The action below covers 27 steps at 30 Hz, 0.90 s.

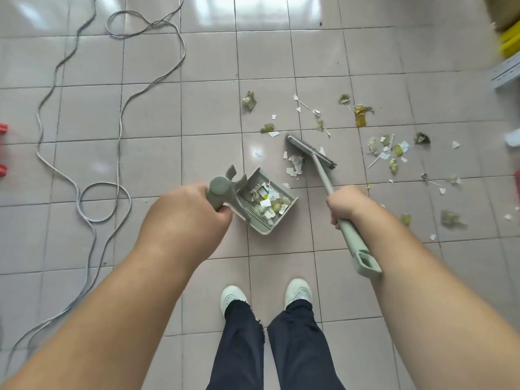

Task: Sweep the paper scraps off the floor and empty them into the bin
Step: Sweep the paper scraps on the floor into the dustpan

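Two hands work the set: the left hand [187, 212] curls its fingers round the upright handle of the grey-green dustpan [267, 204], whose tray rests on the tiled floor [157, 108] just beyond that grip and already holds scraps, one with a yellow patch whose print is too small to read. The right hand [347, 205] grips the broom [332, 184] mid-handle; its brush head lies beyond the fist, against a white clump. Paper scraps [389, 150] lie scattered farther out. A grey cable [118, 136] loops well away from the left grip.
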Available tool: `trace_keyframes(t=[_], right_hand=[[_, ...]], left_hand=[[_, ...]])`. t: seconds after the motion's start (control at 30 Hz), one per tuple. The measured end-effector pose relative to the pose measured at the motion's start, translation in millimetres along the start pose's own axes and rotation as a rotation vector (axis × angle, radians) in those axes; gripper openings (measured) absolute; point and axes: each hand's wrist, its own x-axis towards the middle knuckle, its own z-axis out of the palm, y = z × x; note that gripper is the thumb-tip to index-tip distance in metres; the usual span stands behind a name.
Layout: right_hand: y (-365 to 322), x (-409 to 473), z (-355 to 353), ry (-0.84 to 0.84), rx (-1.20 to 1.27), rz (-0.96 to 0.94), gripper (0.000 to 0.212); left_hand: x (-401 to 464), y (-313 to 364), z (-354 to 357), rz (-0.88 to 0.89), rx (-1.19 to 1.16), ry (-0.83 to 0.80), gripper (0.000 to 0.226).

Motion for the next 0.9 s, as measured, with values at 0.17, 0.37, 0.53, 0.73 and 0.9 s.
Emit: trace_keyframes(t=[0.17, 0.37, 0.53, 0.73, 0.9], right_hand=[[7.8, 4.2, 17.4, -0.03, -0.014, 0.012, 0.035], [28.1, -27.6, 29.0, -0.135, -0.052, 0.023, 0.03], [27.3, -46.0, -11.6, -0.216, 0.093, 0.004, 0.013], [9.9, -41.2, -30.9, -0.121, 0.148, -0.079, 0.018], [-4.3, -19.3, 15.4, -0.089, -0.047, -0.091, 0.024]], left_hand=[[-5.1, 4.4, 9.7, -0.011, 0.021, -0.002, 0.024], [2.5, 5.2, 22.0, -0.029, 0.004, -0.054, 0.014], [9.3, 8.0, 23.9, -0.027, 0.018, -0.043, 0.02], [6.5, 4.6, 26.1, -0.036, 0.023, -0.034, 0.02], [5.3, 6.2, 23.2, -0.04, 0.017, -0.041, 0.021]])
